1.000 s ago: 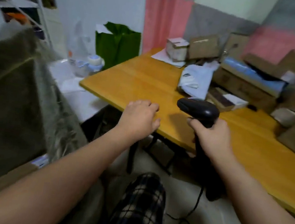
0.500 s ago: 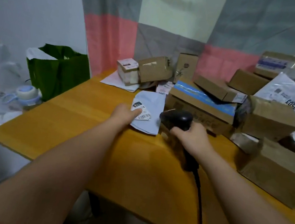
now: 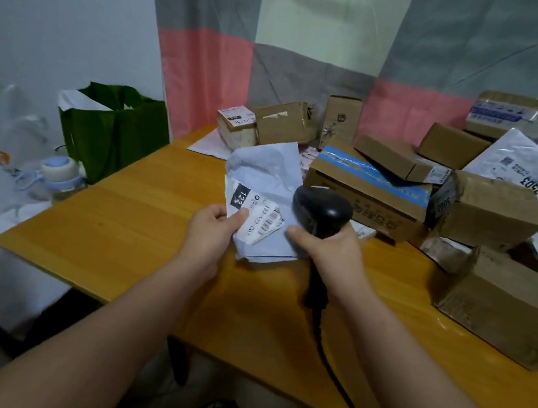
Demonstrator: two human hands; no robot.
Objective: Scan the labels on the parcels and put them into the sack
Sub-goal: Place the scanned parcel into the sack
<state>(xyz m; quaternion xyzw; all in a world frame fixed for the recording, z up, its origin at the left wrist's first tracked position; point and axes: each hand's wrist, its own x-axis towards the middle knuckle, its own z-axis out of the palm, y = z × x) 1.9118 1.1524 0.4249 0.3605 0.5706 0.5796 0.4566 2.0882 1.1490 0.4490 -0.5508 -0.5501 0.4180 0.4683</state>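
Observation:
My left hand (image 3: 212, 227) pinches the lower left corner of a pale blue soft mailer (image 3: 264, 175) and holds it tilted up above the wooden table (image 3: 126, 228). Its white shipping label (image 3: 254, 214) faces me. My right hand (image 3: 330, 250) grips the handle of a black corded barcode scanner (image 3: 322, 209), whose head sits just right of the label. The sack is out of view.
Several cardboard boxes are piled at the back and right of the table, among them a blue-taped box (image 3: 369, 190) and a large box (image 3: 502, 305) near the right edge. A white mailer (image 3: 524, 170) lies on the pile. A green bag (image 3: 112, 130) stands left of the table.
My left hand reached to the blue mailer, took hold of its corner and lifted it toward me. The scanner hand stayed next to it. The camera turned from the sack side to the table.

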